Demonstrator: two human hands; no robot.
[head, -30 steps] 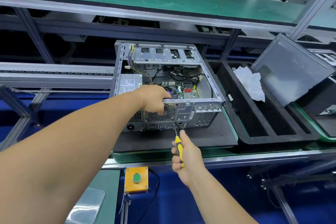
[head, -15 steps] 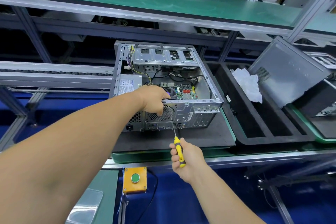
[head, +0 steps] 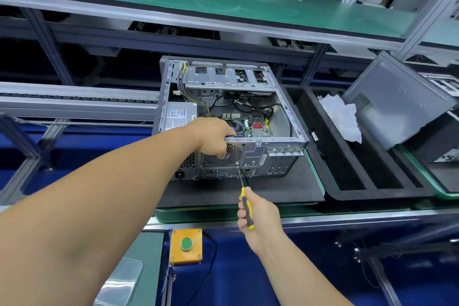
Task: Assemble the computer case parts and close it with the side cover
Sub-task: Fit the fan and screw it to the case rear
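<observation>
Little moved since a second ago: right hand (head: pixel 260 216) shifted slightly, same tight grip on screwdriver (head: pixel 244 196), tip at back panel screw. Left hand (head: pixel 213 138) still grips computer case (head: pixel 248 117) top edge. Screw probably still turning. Side cover (head: pixel 397 99) waits far right of right hand.

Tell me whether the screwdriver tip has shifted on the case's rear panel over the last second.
No. The screwdriver tip stays at the same spot beside the fan grille on the computer case; the right hand still grips the handle.
</observation>
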